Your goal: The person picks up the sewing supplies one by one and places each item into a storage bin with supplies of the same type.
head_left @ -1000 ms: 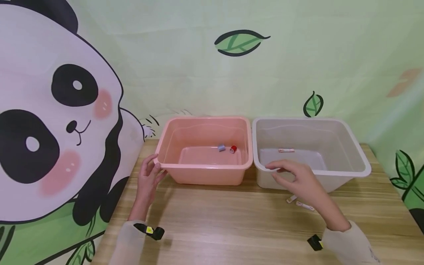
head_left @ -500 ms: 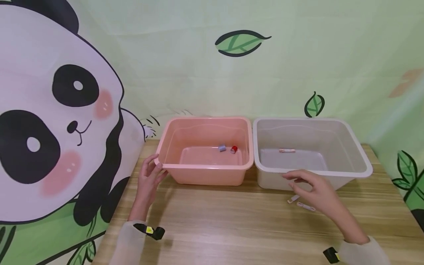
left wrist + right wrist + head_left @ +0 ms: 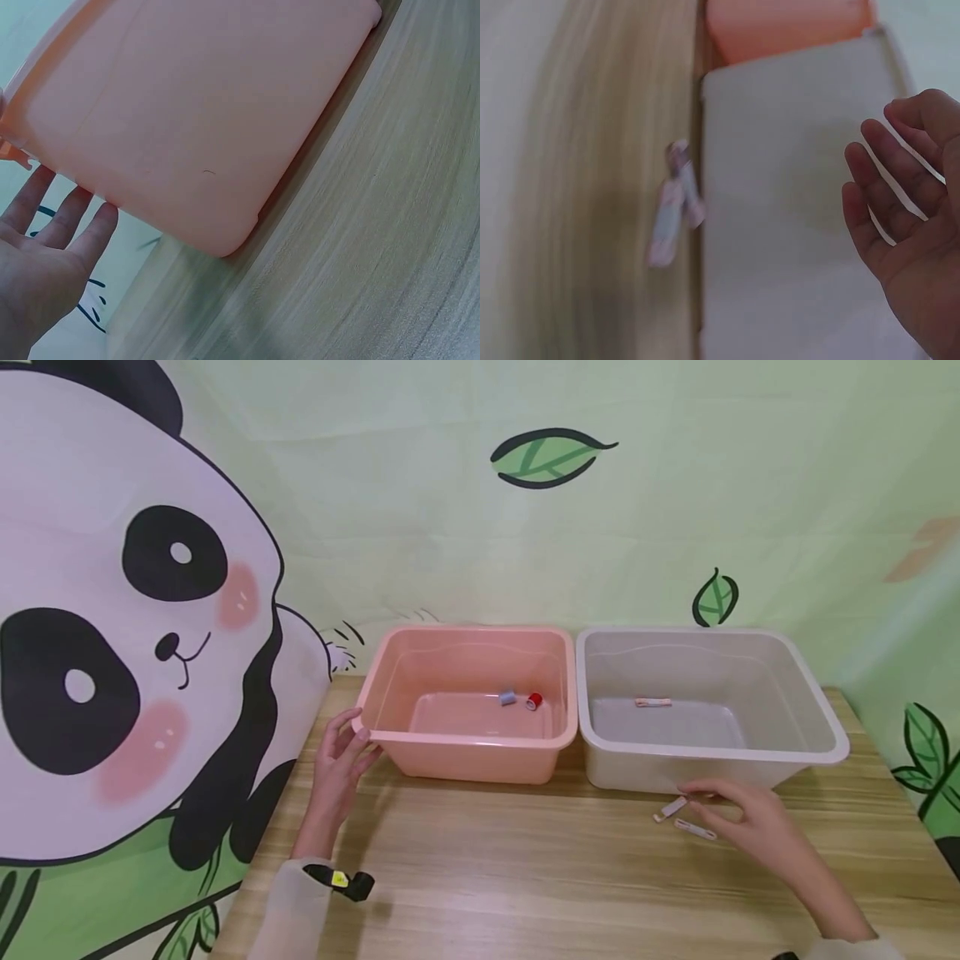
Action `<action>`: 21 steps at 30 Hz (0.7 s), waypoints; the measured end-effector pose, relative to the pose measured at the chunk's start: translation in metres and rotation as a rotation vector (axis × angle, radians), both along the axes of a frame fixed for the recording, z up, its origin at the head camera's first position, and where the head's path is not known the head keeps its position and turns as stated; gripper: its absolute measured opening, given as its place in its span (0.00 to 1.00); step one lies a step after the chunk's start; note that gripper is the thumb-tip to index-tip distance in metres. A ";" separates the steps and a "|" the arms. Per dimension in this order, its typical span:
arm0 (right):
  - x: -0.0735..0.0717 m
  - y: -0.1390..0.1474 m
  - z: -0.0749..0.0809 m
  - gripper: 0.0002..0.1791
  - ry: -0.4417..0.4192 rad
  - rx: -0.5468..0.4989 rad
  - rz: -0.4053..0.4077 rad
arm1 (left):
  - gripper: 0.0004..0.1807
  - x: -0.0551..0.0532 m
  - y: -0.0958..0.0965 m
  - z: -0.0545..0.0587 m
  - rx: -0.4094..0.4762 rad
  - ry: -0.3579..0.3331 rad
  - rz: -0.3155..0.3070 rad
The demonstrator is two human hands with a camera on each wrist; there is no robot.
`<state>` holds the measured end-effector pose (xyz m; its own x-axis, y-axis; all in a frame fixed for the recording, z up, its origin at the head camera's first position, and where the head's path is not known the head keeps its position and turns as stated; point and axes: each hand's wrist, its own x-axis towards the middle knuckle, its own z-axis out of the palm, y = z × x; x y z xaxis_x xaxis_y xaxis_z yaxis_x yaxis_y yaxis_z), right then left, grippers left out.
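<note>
Watching this remotely, biggest stuff first: the light wood-grain tabletop [image 3: 525, 877] carries two plastic tubs side by side, touching or nearly so; the salmon-pink rectangular plastic tub [image 3: 465, 752] on the left and the pale grey rectangular plastic tub [image 3: 645, 772] on the right. My left hand [image 3: 337, 768] rests against the pink tub's front-left corner, fingers straight and relaxed, its grip on nothing; the wrist view shows the palm [image 3: 45, 262] flat beside the wall. My right hand [image 3: 746, 822] hovers low over the tabletop just in front of the grey tub, fingers spread apart and loosely bent, holding nothing.

The things it's nearest to are two small pale pink-and-white flat strips [image 3: 684, 818] lying on the tabletop just in front of the grey tub, right by the fingertips; the right wrist view shows them [image 3: 673, 202] blurred against the tub wall. They look thin, very light and a bit stiff; I reckon a fingertip pinch across the narrow middle suits them, since lying flat they'd be fiddly to get under. A third similar strip [image 3: 651, 702] lies inside the grey tub; a small blue spool [image 3: 507, 697] and a small red spool [image 3: 533, 701] sit in the pink one.
</note>
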<state>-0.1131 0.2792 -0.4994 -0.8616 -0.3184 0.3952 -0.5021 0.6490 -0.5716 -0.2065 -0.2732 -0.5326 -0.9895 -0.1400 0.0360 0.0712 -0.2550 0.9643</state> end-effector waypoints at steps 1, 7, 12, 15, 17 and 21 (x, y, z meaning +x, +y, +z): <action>0.001 0.004 -0.003 0.17 -0.016 0.009 -0.018 | 0.23 0.000 0.000 0.000 0.000 0.000 0.001; 0.005 0.024 -0.017 0.15 -0.060 0.038 -0.101 | 0.24 0.000 0.000 0.000 -0.004 -0.003 0.003; 0.005 0.032 -0.025 0.16 -0.045 0.098 -0.138 | 0.24 0.001 0.001 0.000 0.002 -0.001 0.001; 0.005 0.036 -0.034 0.17 -0.007 0.143 -0.158 | 0.24 0.001 0.001 0.000 -0.001 0.000 -0.001; 0.005 0.038 -0.042 0.18 0.013 0.156 -0.167 | 0.24 0.001 0.001 0.000 -0.005 0.003 -0.002; 0.007 0.042 -0.058 0.18 0.005 0.156 -0.171 | 0.23 0.000 0.001 -0.001 -0.012 0.009 -0.002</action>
